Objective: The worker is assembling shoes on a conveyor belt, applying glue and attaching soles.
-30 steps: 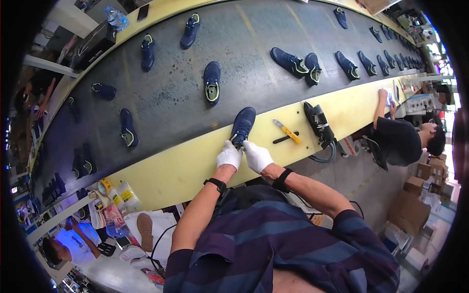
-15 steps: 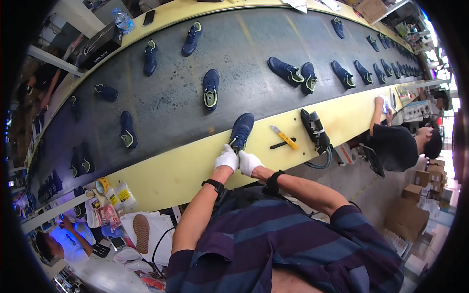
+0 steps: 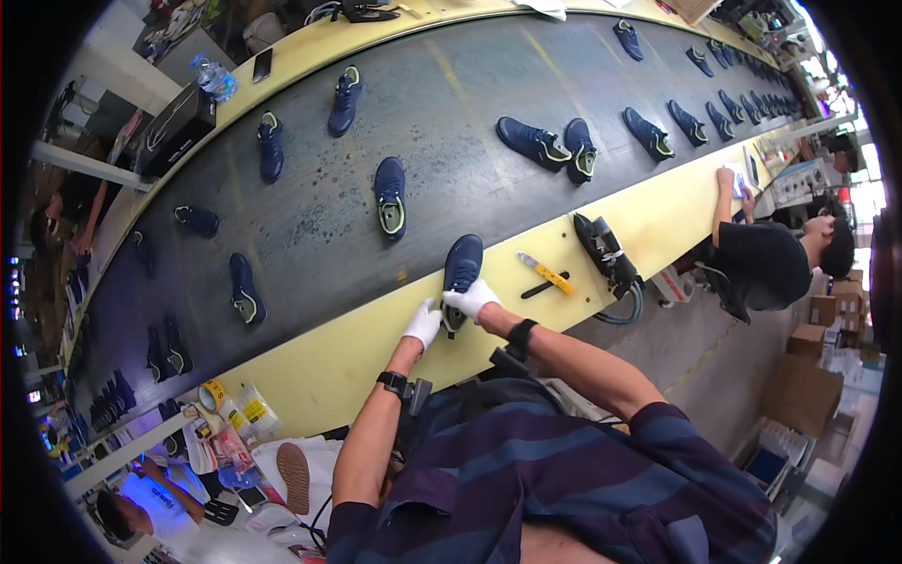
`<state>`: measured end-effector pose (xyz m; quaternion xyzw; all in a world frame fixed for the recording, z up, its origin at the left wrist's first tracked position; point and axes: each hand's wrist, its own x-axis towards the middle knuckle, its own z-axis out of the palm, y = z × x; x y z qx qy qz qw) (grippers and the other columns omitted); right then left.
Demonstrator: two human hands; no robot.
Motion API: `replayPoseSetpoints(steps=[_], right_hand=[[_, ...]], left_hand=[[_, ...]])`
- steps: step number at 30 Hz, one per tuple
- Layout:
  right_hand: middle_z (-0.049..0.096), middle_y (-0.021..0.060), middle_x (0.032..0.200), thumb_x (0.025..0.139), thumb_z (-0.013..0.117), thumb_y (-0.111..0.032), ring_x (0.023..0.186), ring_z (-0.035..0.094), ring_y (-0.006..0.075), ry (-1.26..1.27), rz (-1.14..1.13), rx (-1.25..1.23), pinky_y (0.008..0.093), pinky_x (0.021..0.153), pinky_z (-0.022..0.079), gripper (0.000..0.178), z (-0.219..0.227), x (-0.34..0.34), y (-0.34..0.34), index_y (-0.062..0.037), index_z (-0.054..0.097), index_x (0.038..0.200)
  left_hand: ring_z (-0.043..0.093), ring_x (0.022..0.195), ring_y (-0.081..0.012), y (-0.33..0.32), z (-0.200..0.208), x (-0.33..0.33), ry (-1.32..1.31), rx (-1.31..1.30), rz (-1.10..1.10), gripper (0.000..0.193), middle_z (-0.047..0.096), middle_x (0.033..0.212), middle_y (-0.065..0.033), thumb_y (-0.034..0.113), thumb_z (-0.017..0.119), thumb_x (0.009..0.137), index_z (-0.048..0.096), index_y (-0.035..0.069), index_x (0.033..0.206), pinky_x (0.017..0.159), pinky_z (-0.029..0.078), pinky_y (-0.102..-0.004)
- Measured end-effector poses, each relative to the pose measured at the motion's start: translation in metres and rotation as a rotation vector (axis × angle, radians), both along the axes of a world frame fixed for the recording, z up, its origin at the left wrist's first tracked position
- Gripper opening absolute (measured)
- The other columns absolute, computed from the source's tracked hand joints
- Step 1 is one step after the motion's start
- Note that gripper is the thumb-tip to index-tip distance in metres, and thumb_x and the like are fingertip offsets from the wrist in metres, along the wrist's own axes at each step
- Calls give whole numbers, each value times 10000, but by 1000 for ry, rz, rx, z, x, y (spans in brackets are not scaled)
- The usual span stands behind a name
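Fingers of both our white-gloved hands are curled around the heel end of a dark blue shoe (image 3: 461, 271), gripping it from either side. Our left hand (image 3: 424, 323) cups the heel from the left, and our right hand (image 3: 471, 300) lies over it from the right, the two gloves nearly touching each other. How each single finger sits we cannot tell — the gloves are small in the view.

That shoe lies at the near edge of the dark conveyor belt (image 3: 451, 132), its toe pointing away from us onto the belt and its heel over the yellow border (image 3: 357, 348) that runs along our side. Each of our wrists carries a dark band.

Just to the right of the shoe, on the yellow border, lies a yellow-handled tool (image 3: 546, 274). Beyond that tool rests a black device (image 3: 602, 250) with a hose — it hangs off the edge.

More dark blue shoes sit spread over the belt; one with a light green sole (image 3: 390, 195) lies just beyond our shoe, and a pair (image 3: 550, 146) lies further right. At the right edge another person in a black shirt (image 3: 766, 263) bends over the same border.
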<state>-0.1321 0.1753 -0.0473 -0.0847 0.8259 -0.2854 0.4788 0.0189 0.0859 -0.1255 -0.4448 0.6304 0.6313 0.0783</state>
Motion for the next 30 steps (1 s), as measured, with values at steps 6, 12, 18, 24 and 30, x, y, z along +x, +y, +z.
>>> replayPoseSetpoints(steps=[6,12,18,24,30], right_hand=[[744,119,940,874,789,-355,773,717,180,-170,-30,-114,325,699,588,486,-19,-9,20,59,711,1116],[738,134,1078,981,722,-362,895,729,178,-428,5,-388,322,796,605,536,59,-20,59,75,654,1283],[751,138,1044,978,705,-323,880,737,170,-368,85,-400,314,797,604,499,125,-38,79,74,658,1277],[762,121,996,980,689,-286,823,751,184,-402,114,-457,312,778,602,442,158,-57,93,47,674,1270],[735,198,1080,889,791,-227,979,715,352,1037,34,-343,443,878,557,437,74,-159,135,-6,669,1246]], left_hand=[[685,895,-202,-14,40,-13,-43,155,-85,541,729,1033,-136,471,594,1034,675,-28,1226,777,541,-327],[669,1078,-180,0,121,-24,260,359,48,607,704,1173,-90,495,649,1021,614,-29,1326,970,526,-313],[633,1147,-195,14,184,-28,449,108,-58,511,665,1260,-122,382,544,1085,551,-39,1375,1024,495,-338],[640,1111,-200,30,224,-36,453,66,59,532,673,1213,-121,410,460,1112,551,-33,1391,1024,488,-338],[694,763,-273,22,176,-32,-49,837,302,460,710,935,-80,576,534,1046,659,156,1186,468,460,-387]])
